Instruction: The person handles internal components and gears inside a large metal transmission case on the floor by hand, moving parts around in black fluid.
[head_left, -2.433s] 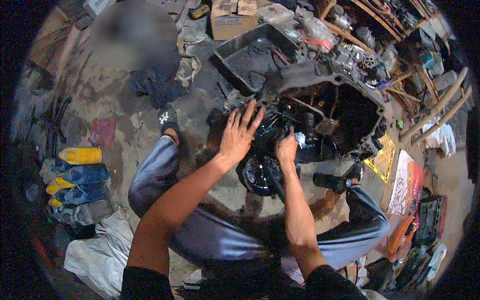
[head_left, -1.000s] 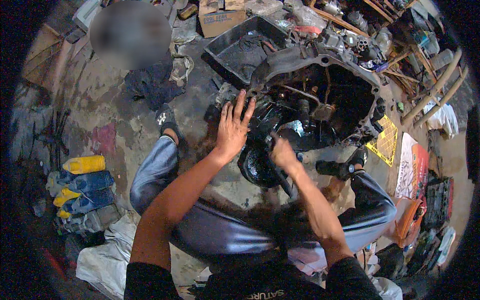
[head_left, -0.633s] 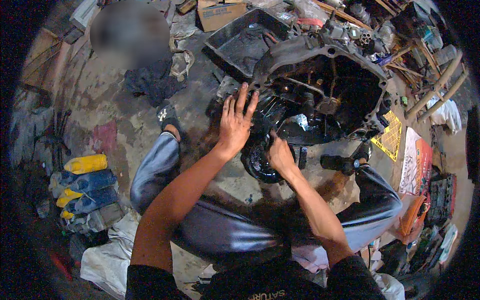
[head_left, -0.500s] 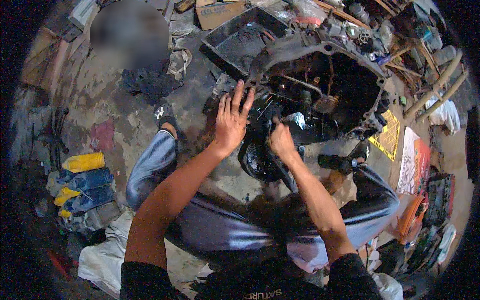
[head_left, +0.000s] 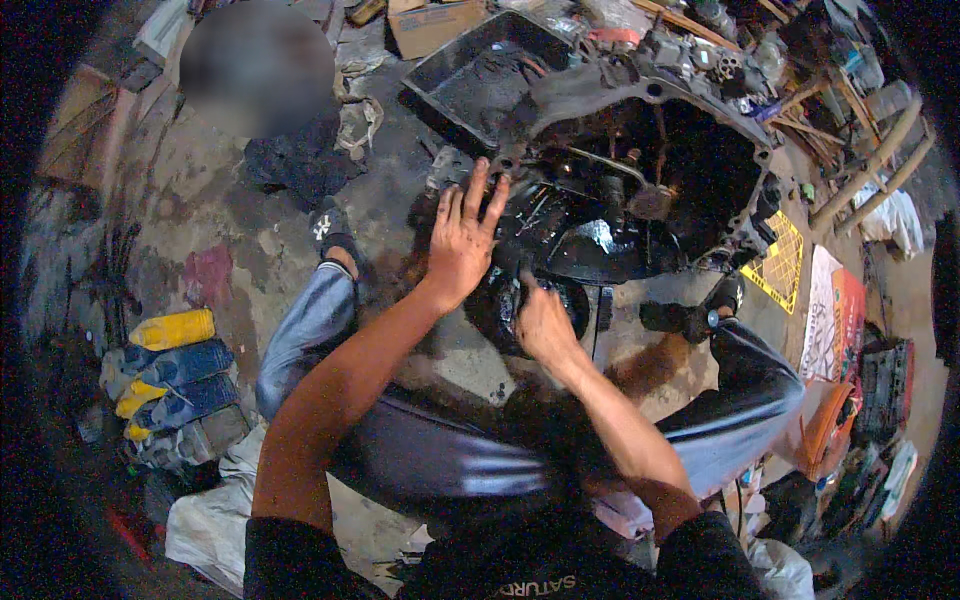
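Observation:
A large, oily metal casing [head_left: 585, 118], open toward me with a dark hollow and a pipe inside, stands before me. My left hand [head_left: 463, 235] lies on its left edge, fingers stretched out and apart. Below the casing's near rim sits a round black container [head_left: 570, 305] with a wet, shiny inside. My right hand [head_left: 545, 320] is over this container, its fingers curled together. Whatever is in them, if anything, is too dark to make out. Beside the container a narrow dark bar [head_left: 603, 320] points toward me.
A black rectangular tray [head_left: 440, 115] lies behind the casing, with a cardboard box [head_left: 437, 28] beyond. Yellow and blue bottles [head_left: 175, 328] are on the left. Metal parts and wooden sticks [head_left: 880, 165] crowd the right, near a yellow patterned sheet [head_left: 778, 262]. Another person [head_left: 300, 165] is at upper left.
My right hand has moved down and left, from the casing's near rim to over the round container. My left hand has stayed on the casing's edge.

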